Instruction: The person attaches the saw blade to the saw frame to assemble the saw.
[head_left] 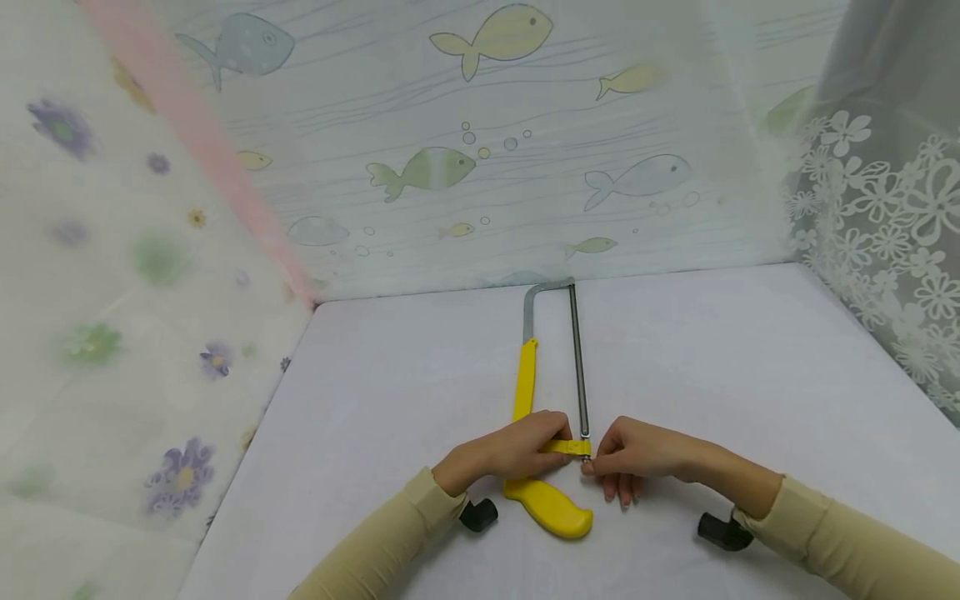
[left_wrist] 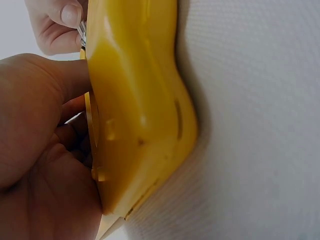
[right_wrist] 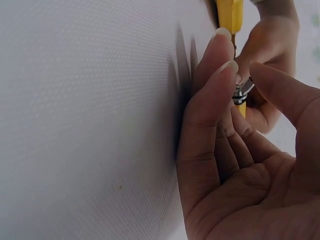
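A hacksaw (head_left: pixel 526 379) with a yellow frame and a grey front bow lies on the white cloth. Its blade (head_left: pixel 579 358) runs along the right side, away from the person. The left hand (head_left: pixel 525 446) grips the frame above the handle (head_left: pixel 557 509), its fingers and thumb reaching to the yellow blade bracket (head_left: pixel 573 447). At the blade's near end, the right hand (head_left: pixel 637 450) pinches a small metal wing nut (right_wrist: pixel 245 91) with thumb and forefinger. Its other fingers curl loosely beside the cloth. In the left wrist view, the yellow handle (left_wrist: pixel 140 100) fills the middle.
White cloth (head_left: pixel 405 367) covers the table. Behind it hangs a sheet printed with fish (head_left: pixel 442 171); a flowered sheet (head_left: pixel 180 475) is on the left and a lace curtain (head_left: pixel 930 208) on the right. Black wrist mounts (head_left: pixel 478 515) sit below both sleeves.
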